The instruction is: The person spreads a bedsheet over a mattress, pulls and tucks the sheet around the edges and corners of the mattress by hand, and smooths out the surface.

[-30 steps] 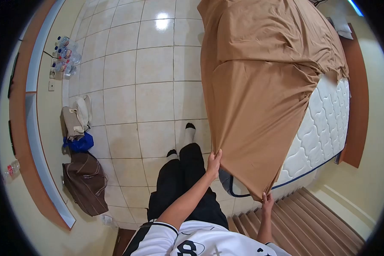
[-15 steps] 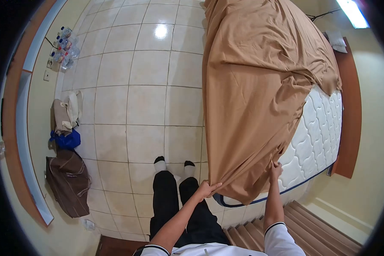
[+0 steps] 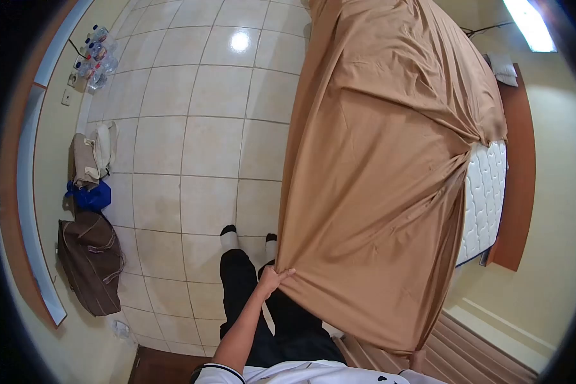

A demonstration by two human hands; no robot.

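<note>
A large brown bed sheet point(image 3: 371, 211) is spread over the bed, stretched and creased toward my body. My left hand point(image 3: 274, 280) is closed on its near left edge, beside my legs. At the bottom of the view my right hand point(image 3: 417, 360) grips the near right corner, partly cut off by my shirt. Between the two hands the sheet's near edge hangs taut in a slant. White quilted mattress point(image 3: 483, 198) shows uncovered at the right, by the headboard; the sheet hides the rest.
A wooden headboard point(image 3: 517, 173) stands against the right wall. Brown pleated fabric point(image 3: 477, 352) lies along the lower right. Left on the tiled floor point(image 3: 211, 141) are a brown bag point(image 3: 93, 262), a blue bag point(image 3: 91, 196), a beige bag point(image 3: 86, 159) and several plastic bottles point(image 3: 97, 57).
My right hand has pulled the sheet's corner down toward my body, covering more of the mattress's near end. My left hand has shifted slightly left and up, still holding the edge.
</note>
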